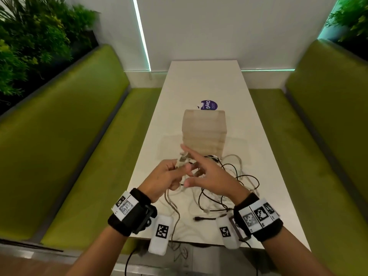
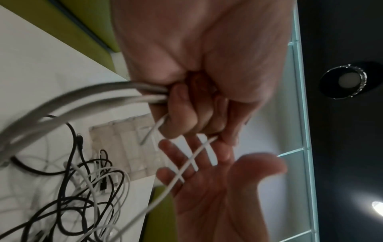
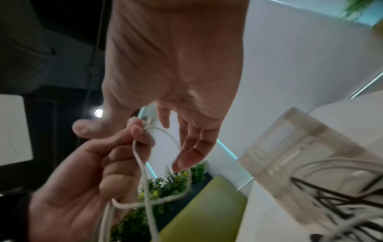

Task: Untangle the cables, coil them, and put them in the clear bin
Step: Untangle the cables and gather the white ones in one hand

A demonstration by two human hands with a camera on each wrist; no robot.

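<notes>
1. On my left, my left hand point(image 1: 159, 180) was raised above the near part of the white table point(image 1: 258, 120), its fingers point(image 2: 182, 113) curled round a thick grey cable point(image 2: 87, 95) and pinching a thin white cable point(image 3: 143, 165) near its plug.
2. From that grip the grey cable ran down in two strands toward the table's near edge, while the white one hung in a loose loop in front of my palm.
3. Just right of it, my right hand point(image 1: 207, 176) held nothing; its fingers point(image 3: 192, 147) were straight and slightly spread, the palm close to the white cable, though I cannot tell whether they touched.
4. Below and right of both hands, the tangle of black and white cables point(image 1: 229, 188) lay in a heap on the table.
5. Beyond the heap, touching its far side, the clear bin point(image 1: 205, 132) stood on the table, with a purple sticker point(image 1: 209, 105) just behind it.
6. Green benches point(image 1: 318, 136) flanked the table on either side.
</notes>
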